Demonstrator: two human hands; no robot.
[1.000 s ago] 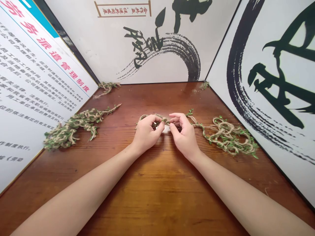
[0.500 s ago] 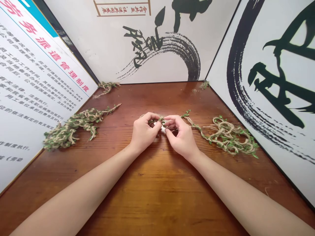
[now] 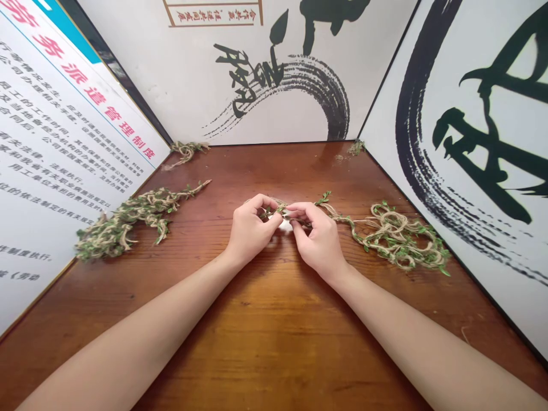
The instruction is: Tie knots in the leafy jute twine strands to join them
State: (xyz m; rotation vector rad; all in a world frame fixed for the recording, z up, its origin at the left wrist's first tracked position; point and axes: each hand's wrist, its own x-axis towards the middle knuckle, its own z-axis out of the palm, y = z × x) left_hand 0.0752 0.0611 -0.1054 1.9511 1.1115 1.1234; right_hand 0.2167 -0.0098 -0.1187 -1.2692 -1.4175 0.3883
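My left hand (image 3: 253,226) is closed, thumb and fingers pinching a piece of leafy twine (image 3: 281,208) over the middle of the table. Facing it, my right hand (image 3: 315,235) is closed on the same twine with fingertips bent inward. Parts of the twine are hidden behind my fingers. A strand with small green leaves (image 3: 353,231) runs from behind my right hand to a loose, looped heap of leafy twine (image 3: 402,237) on the right.
A thick bundle of leafy twine (image 3: 128,222) lies at the left. Twine scraps (image 3: 186,152) sit in the back left corner, and a small green tuft (image 3: 356,147) in the back right one. Printed panels (image 3: 274,108) enclose the wooden table (image 3: 252,342) on three sides.
My right thumb and fingertips have shifted slightly to the right, widening the gap between my hands a little. My left hand stays almost in place, and the heaps have not moved.
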